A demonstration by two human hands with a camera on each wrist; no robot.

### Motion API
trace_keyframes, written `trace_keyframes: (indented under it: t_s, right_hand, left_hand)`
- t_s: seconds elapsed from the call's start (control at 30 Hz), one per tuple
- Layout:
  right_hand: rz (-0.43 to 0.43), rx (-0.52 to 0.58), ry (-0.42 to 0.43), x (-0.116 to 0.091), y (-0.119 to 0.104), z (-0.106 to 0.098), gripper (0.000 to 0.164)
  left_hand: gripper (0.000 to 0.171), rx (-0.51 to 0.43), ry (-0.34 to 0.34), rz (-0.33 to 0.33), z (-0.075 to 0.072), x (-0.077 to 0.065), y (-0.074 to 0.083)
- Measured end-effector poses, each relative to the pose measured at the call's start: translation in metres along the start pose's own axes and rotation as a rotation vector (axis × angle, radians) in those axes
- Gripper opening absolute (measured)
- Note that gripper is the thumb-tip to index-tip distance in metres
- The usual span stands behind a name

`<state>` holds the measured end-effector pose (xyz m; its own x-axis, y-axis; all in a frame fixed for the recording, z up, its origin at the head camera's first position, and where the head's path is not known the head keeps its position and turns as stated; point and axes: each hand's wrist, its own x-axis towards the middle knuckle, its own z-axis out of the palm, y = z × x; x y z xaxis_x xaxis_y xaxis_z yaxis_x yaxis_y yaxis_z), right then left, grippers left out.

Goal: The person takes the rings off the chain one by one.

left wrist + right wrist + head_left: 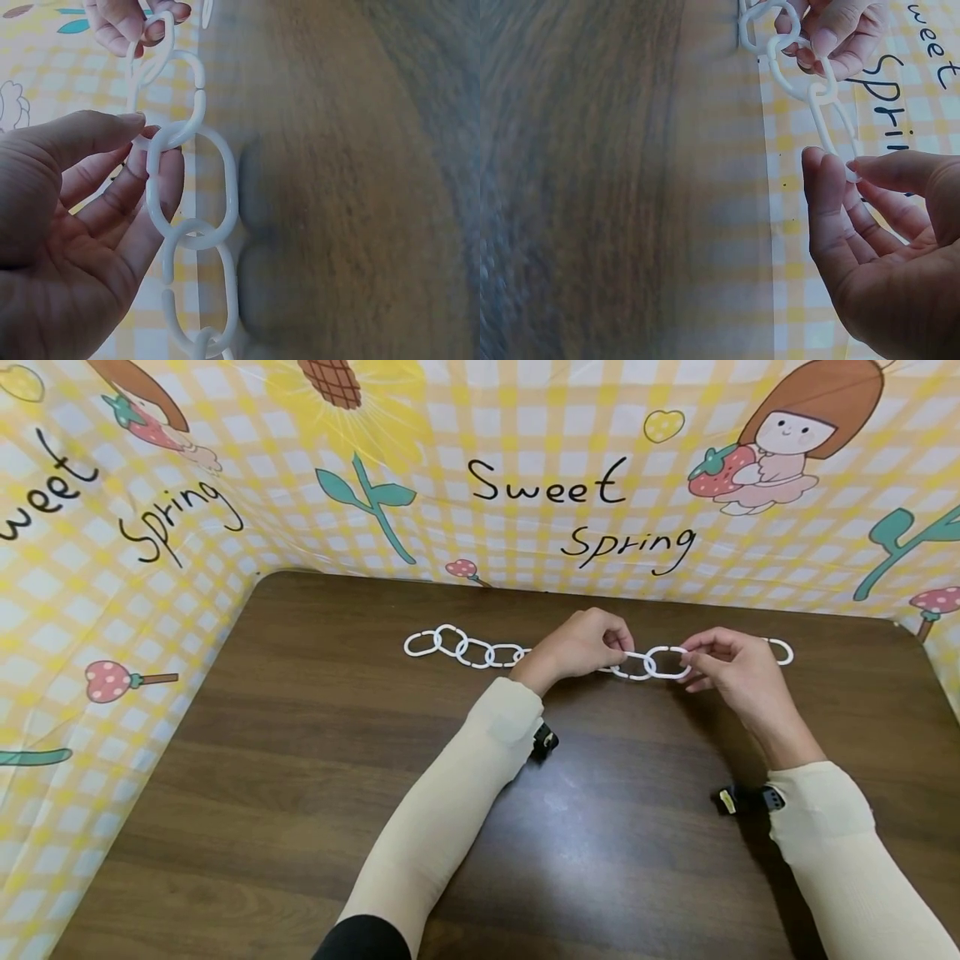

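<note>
A chain of white plastic links (475,653) runs from left to right near the back of the table. My left hand (577,643) pinches a link toward the chain's right part; in the left wrist view the thumb and fingers of this hand (90,195) hold it, with more links hanging beside the palm. Between thumb and fingertips, my right hand (738,681) pinches the end link (667,662). That link joins the one at the left hand in the right wrist view. A loose white link (782,652) lies behind the right hand, partly hidden by it.
The brown wooden table (300,777) ends at a yellow checked cloth (525,543) that stands up at the back and left. Both wrists carry a small black camera, the left (545,742) and the right (746,799).
</note>
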<state>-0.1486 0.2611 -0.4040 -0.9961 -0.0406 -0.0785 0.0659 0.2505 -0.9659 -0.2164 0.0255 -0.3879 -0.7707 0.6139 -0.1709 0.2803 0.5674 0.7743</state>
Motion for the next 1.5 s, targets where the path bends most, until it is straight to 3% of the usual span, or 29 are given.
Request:
trace_keyframes:
  t_s: [0.37, 0.73, 1.27, 1.5]
  right_hand:
    - [0.001, 0.021, -0.018, -0.0023, 0.0015, 0.0018, 0.008]
    - [-0.024, 0.15, -0.03, -0.0036, 0.0018, 0.005, 0.009]
    - [-0.026, 0.14, -0.049, -0.0053, 0.0037, 0.0028, 0.016]
    - [-0.031, 0.137, -0.062, -0.0053, 0.0024, 0.0045, 0.018]
  left_hand:
    - [0.012, -0.018, 0.003, 0.023, 0.0009, -0.0037, -0.0035]
    - [0.014, -0.023, 0.014, 0.045, 0.0017, -0.0029, -0.0045]
    - [0.006, -0.037, 0.026, 0.06, 0.0032, -0.001, -0.0063]
    - [0.011, -0.059, 0.037, 0.081, 0.0031, -0.003, -0.0059]
